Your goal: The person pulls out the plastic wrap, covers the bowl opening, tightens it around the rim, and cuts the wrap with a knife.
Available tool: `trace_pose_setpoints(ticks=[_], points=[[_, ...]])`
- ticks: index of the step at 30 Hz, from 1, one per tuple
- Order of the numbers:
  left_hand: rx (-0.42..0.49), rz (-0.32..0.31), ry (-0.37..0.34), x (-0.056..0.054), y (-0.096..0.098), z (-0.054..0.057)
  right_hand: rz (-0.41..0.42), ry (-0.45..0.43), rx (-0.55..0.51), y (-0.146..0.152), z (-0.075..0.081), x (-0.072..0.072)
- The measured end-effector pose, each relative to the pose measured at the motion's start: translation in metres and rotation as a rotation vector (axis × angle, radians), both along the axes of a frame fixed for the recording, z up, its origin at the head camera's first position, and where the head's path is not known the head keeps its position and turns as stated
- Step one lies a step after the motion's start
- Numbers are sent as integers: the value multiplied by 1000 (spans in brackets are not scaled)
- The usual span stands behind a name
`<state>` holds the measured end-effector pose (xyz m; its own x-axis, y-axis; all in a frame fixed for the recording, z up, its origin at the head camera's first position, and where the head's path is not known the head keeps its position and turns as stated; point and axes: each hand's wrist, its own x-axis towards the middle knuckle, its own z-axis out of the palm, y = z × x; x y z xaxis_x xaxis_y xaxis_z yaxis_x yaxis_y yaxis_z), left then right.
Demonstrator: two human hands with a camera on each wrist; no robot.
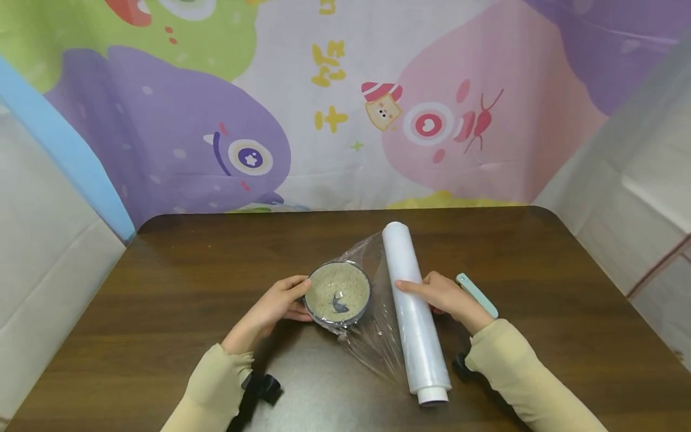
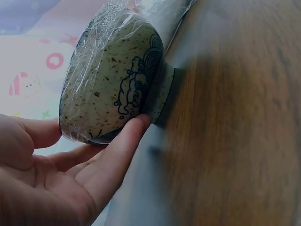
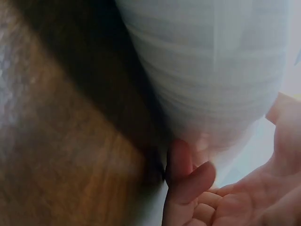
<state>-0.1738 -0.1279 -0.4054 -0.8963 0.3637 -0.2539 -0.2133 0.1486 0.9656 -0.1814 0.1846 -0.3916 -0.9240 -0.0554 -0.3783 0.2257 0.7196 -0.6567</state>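
Note:
A speckled bowl (image 1: pixel 337 292) with a dark rim and a blue motif inside stands toward the middle of the table. My left hand (image 1: pixel 278 303) holds its left side, thumb at the rim; the left wrist view shows fingertips (image 2: pixel 141 121) near its foot. Clear cling film (image 1: pixel 372 324) lies over the bowl and stretches right to a long white roll of cling film (image 1: pixel 417 312). My right hand (image 1: pixel 445 297) grips the roll with the thumb on top. In the right wrist view, the fingers (image 3: pixel 190 183) curl against the roll's underside.
A slim pale-teal tool (image 1: pixel 477 296) lies on the brown table (image 1: pixel 135 336) just beyond my right wrist. Black straps (image 1: pixel 263 387) hang at the wrists. Behind the table's back edge hangs a cartoon-printed curtain (image 1: pixel 335 168).

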Motion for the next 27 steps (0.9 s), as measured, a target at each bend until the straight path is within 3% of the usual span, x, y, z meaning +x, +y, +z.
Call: trace_pose_setpoints(ticks=[9,15,17,22,27], points=[[-34,2,2,1,2,1,1,30,44,3,0,4],[-62,51,30,1,5,0,21,134,38,15,2,6],[-82,84,39,1,6,1,25,209,96,22,5,6],[-138,171,79,2,10,7,4,354,383,39,9,9],[-175,172,137,1,12,12,28,315,504,52,7,9]])
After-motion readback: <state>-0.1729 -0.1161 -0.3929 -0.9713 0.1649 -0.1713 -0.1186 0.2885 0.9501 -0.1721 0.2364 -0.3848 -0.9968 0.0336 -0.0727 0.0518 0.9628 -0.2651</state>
